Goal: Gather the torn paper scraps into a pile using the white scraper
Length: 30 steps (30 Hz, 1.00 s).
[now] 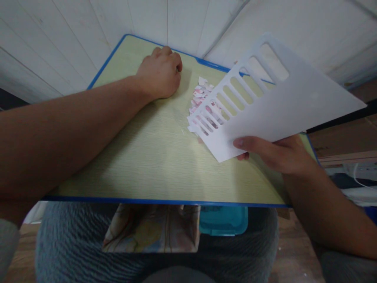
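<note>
My right hand (pixel 268 153) grips a white sheet (pixel 282 106) by its lower edge, thumb on top and fingertips underneath. A row of rounded slots, graded in size, runs along the sheet's far side. It is held tilted above the table. Partly under it, and visible through some slots, lies a pile of small pink-and-white paper pieces (pixel 198 96). My left hand (pixel 161 72) rests on the table left of the pile, closed with the fingers curled in. What is inside that hand, if anything, is hidden.
The pale green folding table (pixel 153 157) has a blue rim and stands against white plank walls (pixel 147 15). Below its near edge, on my lap, are a patterned fabric pouch (pixel 153 232) and a teal plastic box (pixel 225 220). Cardboard boxes (pixel 344 137) stand at the right.
</note>
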Available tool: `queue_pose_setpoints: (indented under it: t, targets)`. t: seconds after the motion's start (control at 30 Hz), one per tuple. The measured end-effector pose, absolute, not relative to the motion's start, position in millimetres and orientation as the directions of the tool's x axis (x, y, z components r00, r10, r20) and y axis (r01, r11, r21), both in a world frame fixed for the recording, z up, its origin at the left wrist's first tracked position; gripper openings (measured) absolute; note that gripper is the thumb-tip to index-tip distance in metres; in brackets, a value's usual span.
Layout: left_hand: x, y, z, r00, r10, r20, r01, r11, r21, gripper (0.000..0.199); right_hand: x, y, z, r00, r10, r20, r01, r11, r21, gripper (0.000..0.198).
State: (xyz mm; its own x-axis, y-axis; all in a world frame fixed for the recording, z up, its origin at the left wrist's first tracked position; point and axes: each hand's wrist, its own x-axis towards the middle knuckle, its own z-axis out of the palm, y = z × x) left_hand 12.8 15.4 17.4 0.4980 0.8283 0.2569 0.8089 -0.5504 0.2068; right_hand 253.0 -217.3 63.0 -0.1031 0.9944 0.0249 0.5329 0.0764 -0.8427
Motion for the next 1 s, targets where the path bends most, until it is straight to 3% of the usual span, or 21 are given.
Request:
queue_pose_setpoints:
  t: [0.63, 0.87, 1.0]
  targets:
    - [15, 14, 18, 0.489, 0.832, 0.261, 0.812, -0.544, 0.212, 0.044, 235, -225, 62, -0.244, 0.970, -0.012, 0.525, 0.121, -0.843, 0.030]
    - [13, 15, 19, 0.488, 0.835, 0.252, 0.811, -0.541, 0.222, 0.043, 249, -220, 61, -0.008, 0.999, 0.034, 0.398, 0.035, -0.917, 0.019]
    - [14, 13, 19, 0.483, 0.842, 0.242, 0.816, -0.533, 0.223, 0.045, 255, -217, 66, 0.010, 0.997, -0.082, 0.429, -0.079, -0.900, 0.024]
